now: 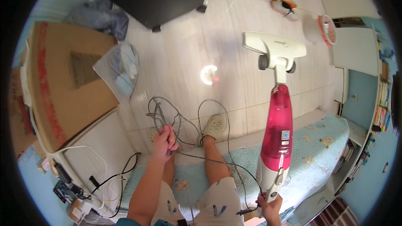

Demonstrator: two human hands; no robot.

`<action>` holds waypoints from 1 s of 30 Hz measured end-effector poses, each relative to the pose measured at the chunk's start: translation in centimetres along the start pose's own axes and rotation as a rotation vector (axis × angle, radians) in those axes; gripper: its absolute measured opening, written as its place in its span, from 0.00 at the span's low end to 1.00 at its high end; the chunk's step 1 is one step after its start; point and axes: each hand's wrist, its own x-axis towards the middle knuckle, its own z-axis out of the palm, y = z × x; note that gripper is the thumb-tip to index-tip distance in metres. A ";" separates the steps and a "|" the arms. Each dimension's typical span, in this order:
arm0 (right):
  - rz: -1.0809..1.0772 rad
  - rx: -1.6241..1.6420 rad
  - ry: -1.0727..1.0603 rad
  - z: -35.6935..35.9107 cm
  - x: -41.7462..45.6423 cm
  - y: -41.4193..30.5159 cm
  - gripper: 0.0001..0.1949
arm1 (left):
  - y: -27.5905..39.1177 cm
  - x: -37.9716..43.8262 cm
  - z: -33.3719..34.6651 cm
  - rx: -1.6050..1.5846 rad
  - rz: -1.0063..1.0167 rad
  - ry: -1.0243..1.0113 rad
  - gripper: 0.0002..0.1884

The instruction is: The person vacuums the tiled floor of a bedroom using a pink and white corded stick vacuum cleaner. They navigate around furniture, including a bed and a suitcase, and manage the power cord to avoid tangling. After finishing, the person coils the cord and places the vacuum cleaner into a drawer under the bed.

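Note:
A Midea stick vacuum cleaner [276, 131] with a clear pink dust chamber rises on the right, its pale floor head [276, 45] pointing away from me. My right hand [270, 205] grips its handle at the bottom. In my left hand [165, 141] is a gathered bunch of the grey power cord [157, 113], whose loops hang over the floor in front of me. From there the cord [216, 160] runs across my legs towards the vacuum's handle. A black plug [246, 211] dangles left of my right hand.
Behind my legs is a bed with a blue floral cover [307, 150]. To the left stand a cardboard box [75, 84], a plastic bag [121, 72] and trailing cables [116, 175]. A black cabinet [150, 0], shoes [282, 3] and a waste bin [320, 29] stand farther out on the tiled floor [176, 62].

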 end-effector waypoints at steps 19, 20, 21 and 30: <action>-0.771 0.221 0.123 -6.8 -5.4 -19.3 0.14 | 2.6 -18.6 35.8 0.807 -0.128 -0.417 0.15; -0.771 0.268 0.116 -7.8 -4.7 -20.3 0.14 | 2.5 -19.1 37.8 0.856 -0.079 -0.420 0.14; -0.775 0.309 0.108 -7.7 -3.5 -21.5 0.14 | 2.9 -18.7 39.1 0.880 -0.052 -0.449 0.12; -0.863 0.486 0.307 -15.6 4.8 -35.4 0.11 | 5.0 -14.8 56.5 1.144 0.262 -0.670 0.17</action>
